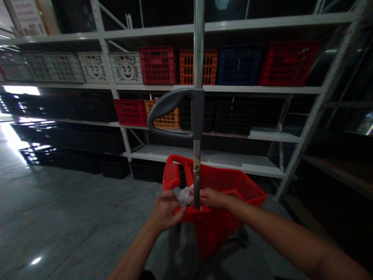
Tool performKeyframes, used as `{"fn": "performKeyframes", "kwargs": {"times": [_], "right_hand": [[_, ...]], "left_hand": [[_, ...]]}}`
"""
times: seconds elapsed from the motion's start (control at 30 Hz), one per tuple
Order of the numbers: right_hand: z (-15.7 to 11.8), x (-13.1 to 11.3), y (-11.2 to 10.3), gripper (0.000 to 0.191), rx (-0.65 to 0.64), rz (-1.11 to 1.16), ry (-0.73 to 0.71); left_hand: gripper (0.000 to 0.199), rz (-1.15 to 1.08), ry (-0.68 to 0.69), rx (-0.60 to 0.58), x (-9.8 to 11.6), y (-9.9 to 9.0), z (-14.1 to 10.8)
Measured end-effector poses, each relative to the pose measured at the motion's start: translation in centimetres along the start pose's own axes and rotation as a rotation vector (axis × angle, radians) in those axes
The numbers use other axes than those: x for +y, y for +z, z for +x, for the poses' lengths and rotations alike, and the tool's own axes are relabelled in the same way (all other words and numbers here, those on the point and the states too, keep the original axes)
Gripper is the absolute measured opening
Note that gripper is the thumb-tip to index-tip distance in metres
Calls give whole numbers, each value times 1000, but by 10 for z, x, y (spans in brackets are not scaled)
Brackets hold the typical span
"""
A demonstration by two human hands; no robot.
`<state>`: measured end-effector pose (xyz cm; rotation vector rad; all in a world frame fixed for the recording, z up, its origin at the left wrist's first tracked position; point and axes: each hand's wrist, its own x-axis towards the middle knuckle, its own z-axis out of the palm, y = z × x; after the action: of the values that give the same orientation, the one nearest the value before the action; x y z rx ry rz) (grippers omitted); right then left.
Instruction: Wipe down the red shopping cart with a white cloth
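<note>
On the left side, the grey concrete floor point(58, 221) shines a little, and rows of black plastic crates point(72, 165) stand low on the shelves beside it. Above them are white crates point(125, 68) with a smiling face pattern. The person's left hand point(165, 210) is at the near rim of a red plastic shopping basket point(221, 227). Its fingers point(177, 216) are curled closed against a crumpled white plastic bag point(183, 195), which sits on this rim. A metal pole point(197, 171) stands up from the basket, with a grey handle point(163, 111) near its upper part, and it passes in front of the bag's right side. The right hand point(212, 197) is just beside this pole, over the basket rim. Its fingers reach toward the bag, but the pole hides their tips, so I cannot tell if they have hold of something. Further right, on a white metal shelf rack point(241, 89), stand an orange crate point(198, 67), a blue crate point(239, 66) and a red crate point(288, 64).
</note>
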<state>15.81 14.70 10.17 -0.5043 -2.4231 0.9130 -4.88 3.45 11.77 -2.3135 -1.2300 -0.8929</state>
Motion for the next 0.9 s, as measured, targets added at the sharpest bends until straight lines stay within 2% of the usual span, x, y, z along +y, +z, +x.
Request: {"fn": "performKeyframes", "kwargs": {"times": [0.07,0.1,0.2,0.27,0.33,0.4,0.47,0.57,0.63,0.7,0.77,0.9], "right_hand": [[-23,-7,-6,43,-130,59,34],[-31,-10,-5,46,-112,96,53],[-41,-21,14,45,146,30,40],[-43,-25,35,37,316,-124,-31],[-48,-22,52,30,423,-288,-92],[-62,-8,56,29,471,-414,-103],[-87,19,47,31,523,-517,-60],[-131,67,23,33,685,-654,71],[-148,88,16,33,797,-702,177],[-143,90,23,34,869,-697,249],[-117,71,42,35,882,-646,251],[-48,12,80,37,784,-523,51]], "left_hand": [[32,-4,5,1,-6,1,2],[31,-9,4,6,-8,2,3],[30,-22,-4,5,-15,5,3],[31,-9,-5,10,-19,6,2],[30,16,-3,31,-22,6,1],[30,31,-5,35,-25,5,-1],[30,28,-18,29,-28,4,-1],[30,1,-42,27,-32,3,1],[30,-22,-47,-8,-35,3,4],[30,-33,-40,-53,-39,1,8],[29,-24,-28,-89,-43,-1,12],[28,111,-49,-141,-39,-7,22]]}}
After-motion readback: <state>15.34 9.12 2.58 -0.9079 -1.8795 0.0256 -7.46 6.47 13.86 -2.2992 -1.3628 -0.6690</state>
